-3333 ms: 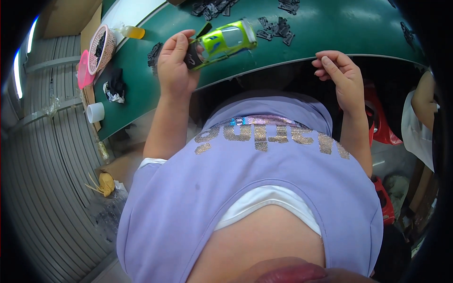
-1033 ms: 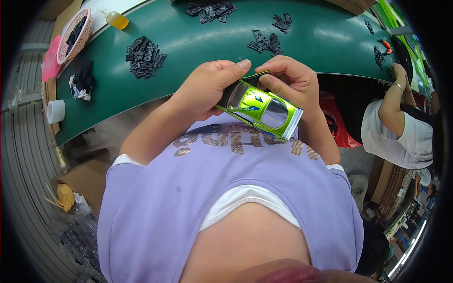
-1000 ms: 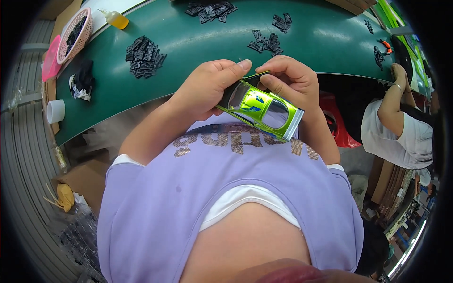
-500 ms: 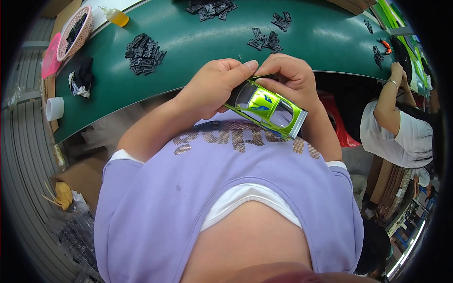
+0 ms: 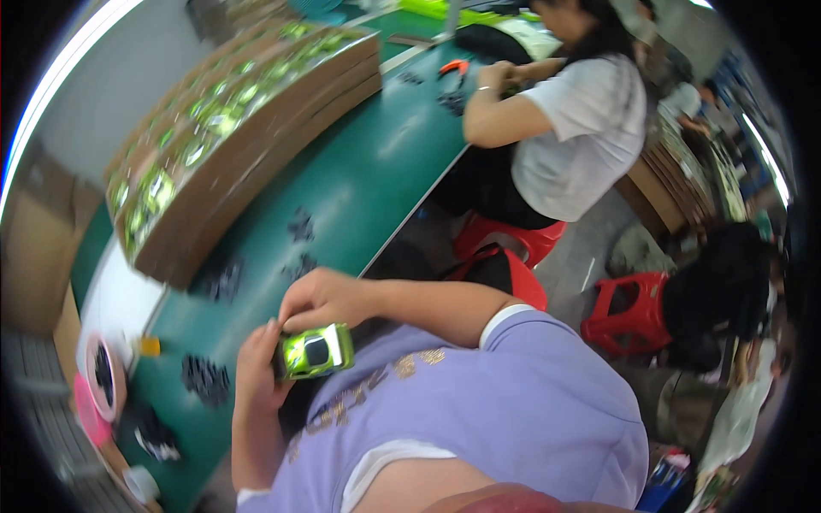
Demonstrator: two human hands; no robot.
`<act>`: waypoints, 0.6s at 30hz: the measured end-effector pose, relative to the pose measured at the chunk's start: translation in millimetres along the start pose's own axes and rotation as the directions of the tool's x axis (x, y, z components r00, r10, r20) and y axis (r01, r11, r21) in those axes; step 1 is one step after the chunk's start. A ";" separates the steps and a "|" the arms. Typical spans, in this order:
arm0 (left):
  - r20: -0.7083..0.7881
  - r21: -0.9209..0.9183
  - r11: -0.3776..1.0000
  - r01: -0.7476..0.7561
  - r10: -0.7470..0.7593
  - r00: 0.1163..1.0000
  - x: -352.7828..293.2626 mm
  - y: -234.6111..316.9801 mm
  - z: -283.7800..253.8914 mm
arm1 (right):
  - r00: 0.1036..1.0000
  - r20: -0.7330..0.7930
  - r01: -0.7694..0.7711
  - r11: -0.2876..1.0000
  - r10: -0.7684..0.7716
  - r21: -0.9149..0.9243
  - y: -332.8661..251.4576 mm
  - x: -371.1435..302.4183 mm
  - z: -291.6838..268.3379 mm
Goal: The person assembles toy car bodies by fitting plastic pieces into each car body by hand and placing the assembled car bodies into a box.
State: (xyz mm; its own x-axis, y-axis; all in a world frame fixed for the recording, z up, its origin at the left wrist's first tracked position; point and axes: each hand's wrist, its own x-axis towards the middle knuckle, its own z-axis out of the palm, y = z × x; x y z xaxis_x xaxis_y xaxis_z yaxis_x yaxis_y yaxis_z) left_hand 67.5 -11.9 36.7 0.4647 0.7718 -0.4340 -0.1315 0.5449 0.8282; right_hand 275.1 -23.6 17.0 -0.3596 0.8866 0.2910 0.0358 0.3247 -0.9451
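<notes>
here, both hands [image 5: 255, 363] [image 5: 329, 297] curled nearly closed, holding green toy car [image 5: 316, 351]

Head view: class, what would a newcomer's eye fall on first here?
Probably the shiny green toy car at the person's hands, lower left of centre. Next, the brown cartons packed with glossy green things, on the green table at upper left. Then the co-worker in a white top, at upper right.

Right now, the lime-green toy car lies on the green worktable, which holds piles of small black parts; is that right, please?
Not quite: the lime-green toy car is held in the left hand, with the right hand at its edge, as the head view shows; the worktable does hold piles of black parts.
</notes>
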 end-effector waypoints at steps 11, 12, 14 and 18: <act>0.416 0.354 0.760 -0.544 0.394 0.820 9.0 40.4 -23.3 | 0.997 0.011 -0.077 0.994 0.076 0.071 -9.2 56.1 -19.0; 0.414 0.502 0.675 -0.541 0.363 0.835 11.4 44.0 -23.4 | 0.998 0.024 -0.054 0.999 0.054 0.008 -11.1 59.7 -17.8; 0.386 0.688 0.517 -0.509 0.332 0.860 17.4 50.7 -21.6 | 0.997 0.056 -0.048 0.998 0.051 -0.044 -12.6 70.8 -19.0; 0.381 0.606 0.591 -0.532 0.372 0.846 31.5 50.4 -34.2 | 0.992 0.122 0.005 0.978 0.021 -0.207 -1.7 96.2 -20.0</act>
State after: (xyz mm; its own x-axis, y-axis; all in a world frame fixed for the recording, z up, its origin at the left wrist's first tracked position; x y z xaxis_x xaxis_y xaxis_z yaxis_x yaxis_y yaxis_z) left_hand 45.6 51.1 52.7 0.6777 0.7314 0.0759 0.2053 -0.2873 0.9356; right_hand 259.1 67.8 49.6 -0.4696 0.8465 0.2508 0.2264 0.3900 -0.8925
